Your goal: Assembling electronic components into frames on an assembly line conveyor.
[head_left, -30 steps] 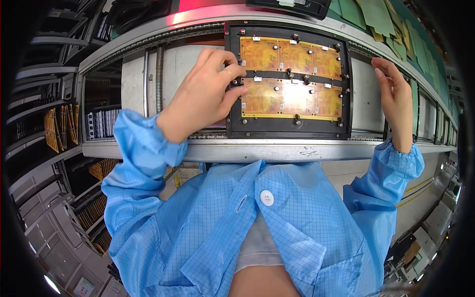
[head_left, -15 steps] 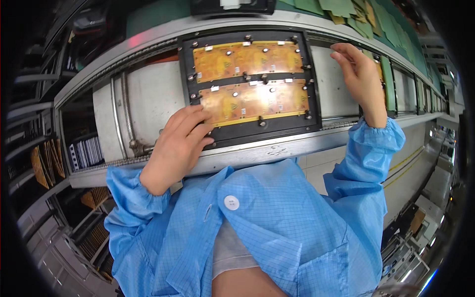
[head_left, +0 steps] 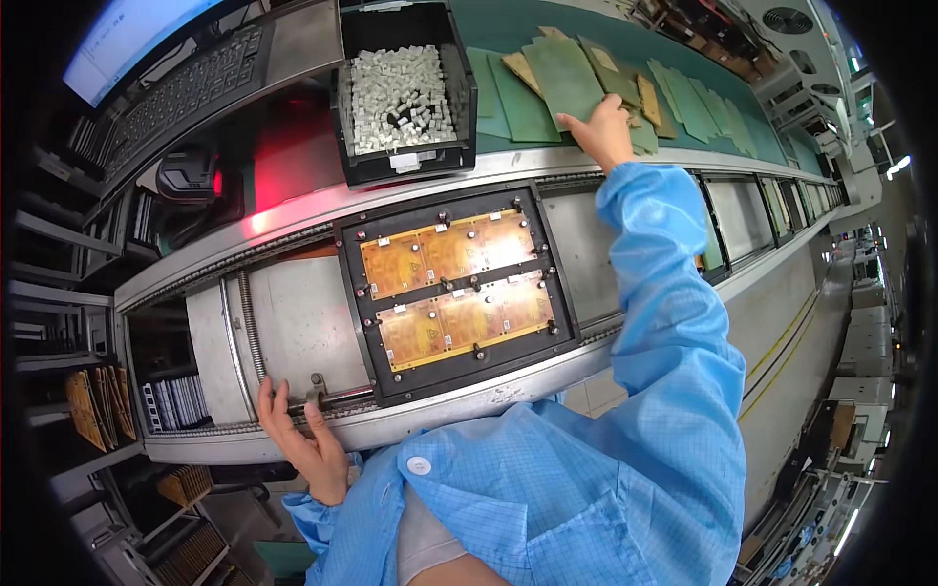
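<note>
My right hand reaches across to the green mat and grips the near end of a flat green board, with thumb and fingers at its two sides. My left hand is by the conveyor's near rail, fingers apart and holding nothing. Between the rails lies a black carrier frame with knobs around it. It holds two yellow-orange circuit board panels, the far panel and the near panel, with small white parts standing on them.
Beyond the far rail stands a black bin filled with small white connectors. Left of it are a keyboard, a screen and a dark scanner-like device near red light. More green boards lie on the mat.
My right hand has moved from above the conveyor to the green boards and taken hold of one. My left hand has left the carrier frame for the near rail. The view has shifted.
</note>
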The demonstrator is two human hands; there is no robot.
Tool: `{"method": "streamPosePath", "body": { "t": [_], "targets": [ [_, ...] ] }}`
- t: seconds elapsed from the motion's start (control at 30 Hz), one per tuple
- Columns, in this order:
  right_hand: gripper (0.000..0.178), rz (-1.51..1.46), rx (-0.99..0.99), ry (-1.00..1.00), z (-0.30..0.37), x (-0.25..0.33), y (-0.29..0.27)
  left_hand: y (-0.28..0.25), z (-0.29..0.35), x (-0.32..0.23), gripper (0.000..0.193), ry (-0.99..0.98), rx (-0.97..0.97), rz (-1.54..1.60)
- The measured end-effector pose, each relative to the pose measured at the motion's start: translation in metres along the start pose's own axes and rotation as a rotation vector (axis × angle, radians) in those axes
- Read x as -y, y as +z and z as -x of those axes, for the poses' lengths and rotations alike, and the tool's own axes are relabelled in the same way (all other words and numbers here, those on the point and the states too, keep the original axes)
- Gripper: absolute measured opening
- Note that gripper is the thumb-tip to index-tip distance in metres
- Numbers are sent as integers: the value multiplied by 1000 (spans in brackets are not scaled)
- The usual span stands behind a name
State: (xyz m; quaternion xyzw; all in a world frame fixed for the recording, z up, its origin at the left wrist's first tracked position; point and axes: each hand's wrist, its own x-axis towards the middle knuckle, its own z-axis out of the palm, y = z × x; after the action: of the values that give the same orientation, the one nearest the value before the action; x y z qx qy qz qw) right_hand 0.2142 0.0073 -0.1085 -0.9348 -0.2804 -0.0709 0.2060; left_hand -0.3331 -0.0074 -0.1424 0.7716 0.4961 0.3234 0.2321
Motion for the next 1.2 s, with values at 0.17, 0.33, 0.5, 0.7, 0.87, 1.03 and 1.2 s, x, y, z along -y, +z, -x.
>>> {"method": "streamPosePath", "body": {
  "t": [0.17,0.33,0.5,0.7,0.87,1.03,1.2],
  "targets": [
    [51,-150,-339,-366,2,23,13,12,-4,-5,30,68,-33,-28],
    [45,-251,-216,-618,6,37,7,10,-3,-3,28,54,-7,-35],
    [36,-222,-59,-677,17,45,24,6,0,1,27,42,-18,-58],
    [40,398,-65,-457,-19,-15,50,9,-6,3,27,99,-52,-44],
    [36,223,17,-594,-33,-23,46,9,-5,9,28,124,-41,-74],
    [43,264,153,-446,-57,-19,44,9,-5,13,30,132,-36,-42],
    [52,-237,204,-164,-15,-5,6,5,-6,15,29,145,-50,-36]
  ]
}}
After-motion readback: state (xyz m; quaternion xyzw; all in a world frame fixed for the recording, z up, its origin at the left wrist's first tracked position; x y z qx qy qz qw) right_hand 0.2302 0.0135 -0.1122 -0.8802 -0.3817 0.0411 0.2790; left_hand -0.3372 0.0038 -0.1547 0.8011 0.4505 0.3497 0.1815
